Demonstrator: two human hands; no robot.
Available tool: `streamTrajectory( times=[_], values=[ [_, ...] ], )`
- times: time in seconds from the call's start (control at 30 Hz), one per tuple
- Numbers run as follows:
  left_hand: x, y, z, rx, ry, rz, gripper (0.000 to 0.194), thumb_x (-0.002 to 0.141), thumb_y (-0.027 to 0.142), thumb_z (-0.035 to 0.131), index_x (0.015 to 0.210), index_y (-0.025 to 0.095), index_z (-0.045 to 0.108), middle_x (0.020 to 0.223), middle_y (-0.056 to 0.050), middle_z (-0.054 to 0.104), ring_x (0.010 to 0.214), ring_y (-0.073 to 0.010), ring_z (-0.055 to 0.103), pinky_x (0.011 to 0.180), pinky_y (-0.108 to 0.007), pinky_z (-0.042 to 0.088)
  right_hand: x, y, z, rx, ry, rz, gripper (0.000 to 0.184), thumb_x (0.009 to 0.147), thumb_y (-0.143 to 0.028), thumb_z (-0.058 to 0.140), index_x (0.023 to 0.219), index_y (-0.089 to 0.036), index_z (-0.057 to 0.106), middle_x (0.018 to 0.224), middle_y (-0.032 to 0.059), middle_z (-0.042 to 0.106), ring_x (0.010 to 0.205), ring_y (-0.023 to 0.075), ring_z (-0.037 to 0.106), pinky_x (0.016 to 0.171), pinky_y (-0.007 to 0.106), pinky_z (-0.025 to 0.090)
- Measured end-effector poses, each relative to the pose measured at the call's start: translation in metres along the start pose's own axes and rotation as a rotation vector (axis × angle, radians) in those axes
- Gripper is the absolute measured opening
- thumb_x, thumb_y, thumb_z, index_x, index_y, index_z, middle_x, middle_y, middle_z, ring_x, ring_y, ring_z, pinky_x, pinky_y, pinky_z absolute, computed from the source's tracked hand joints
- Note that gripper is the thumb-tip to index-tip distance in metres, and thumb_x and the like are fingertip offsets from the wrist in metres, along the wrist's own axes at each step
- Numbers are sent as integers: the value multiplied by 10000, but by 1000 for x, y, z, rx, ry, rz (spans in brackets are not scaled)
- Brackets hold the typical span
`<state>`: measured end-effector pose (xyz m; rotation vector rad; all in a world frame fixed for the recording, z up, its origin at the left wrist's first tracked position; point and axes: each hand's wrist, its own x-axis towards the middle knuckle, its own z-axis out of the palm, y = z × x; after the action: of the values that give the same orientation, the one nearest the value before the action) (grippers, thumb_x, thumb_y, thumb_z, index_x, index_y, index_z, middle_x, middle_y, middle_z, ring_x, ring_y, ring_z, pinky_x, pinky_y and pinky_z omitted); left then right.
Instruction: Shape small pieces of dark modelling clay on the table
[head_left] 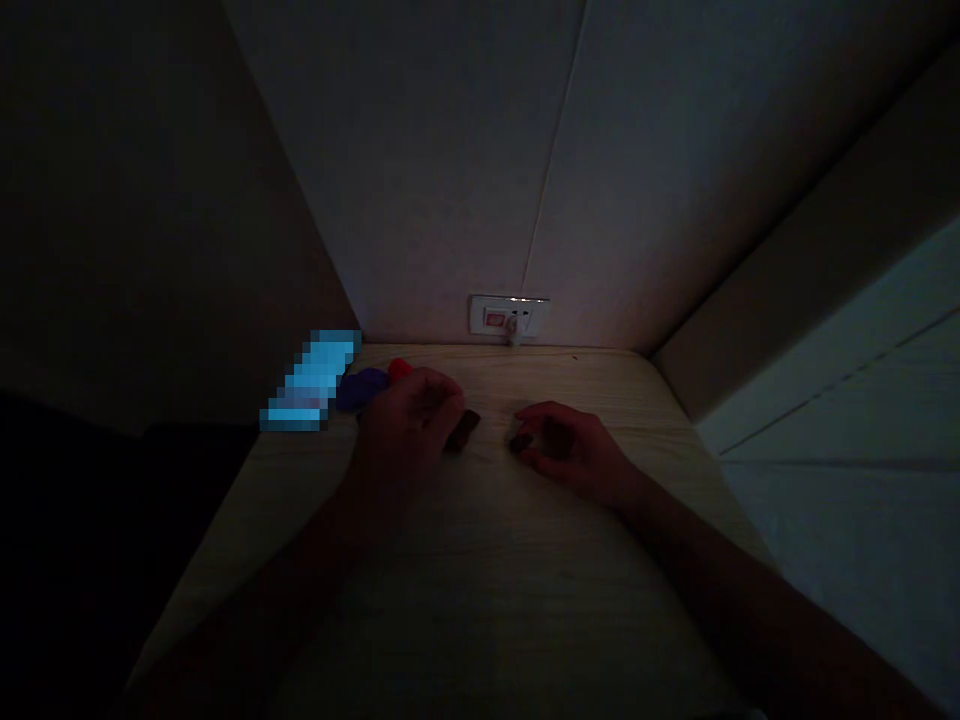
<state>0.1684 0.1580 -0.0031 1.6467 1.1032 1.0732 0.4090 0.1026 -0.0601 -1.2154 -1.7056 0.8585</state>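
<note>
Head — right hand (589, 455) at dark piece (520, 441)

Socket (496, 319) behind table (495, 580), one piece (465, 429) left, another piece (520, 442) right

wood-grained matt tabletop (495, 570), smooth matt wall (420, 190), glossy-edged plastic-looking socket plate (508, 309)

I was in a dim room, probably in a home: a wood-grain counter (495, 580) filled the lower middle of the frame, against a pale, seamed wall (420, 180) with a socket plate (501, 314) near the centre.
</note>
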Motion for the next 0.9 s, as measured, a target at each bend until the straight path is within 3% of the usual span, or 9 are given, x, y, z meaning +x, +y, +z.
streamTrajectory(
  times=[0.13,0.3,0.47,0.7,0.9],
  values=[
    [1,-23,-10,530,-107,242,274,834,315,717,1070,178,692,1107,-111,720,1061,-301,677,983,-509,541,2,0,-1,-144,4,-76,406,821,-235,784,1213,-231,682,1034,65,760,973,226,742,906,389,589],
    [-3,-46,-3,731,-209,385,437,850,321,748,1240,154,645,1232,-156,682,1191,-354,613,1063,-557,503,3,-2,-4,-210,-17,-123,387,825,-215,765,1203,-229,685,1043,67,762,1003,232,728,920,391,572],
    [-7,-51,-1,674,-215,402,340,902,288,699,1214,160,660,1182,-130,709,1127,-319,651,1031,-528,533,2,-5,-5,-229,-15,-116,357,819,-209,761,1168,-222,691,1047,75,757,996,232,723,897,382,574],
    [-21,-43,5,467,-222,359,363,920,292,688,1262,176,652,1206,-107,727,1095,-250,706,985,-408,578,1,-7,-6,-239,-12,-78,322,826,-220,746,1145,-214,703,1079,82,742,941,214,718,813,343,584],
    [-26,-36,11,298,-280,262,349,934,322,640,1232,146,685,1197,-120,755,1071,-248,717,967,-400,574,-1,-12,-5,-302,123,-174,298,874,-242,734,1168,-197,712,1102,111,740,1007,247,701,882,405,578]
  ],
)
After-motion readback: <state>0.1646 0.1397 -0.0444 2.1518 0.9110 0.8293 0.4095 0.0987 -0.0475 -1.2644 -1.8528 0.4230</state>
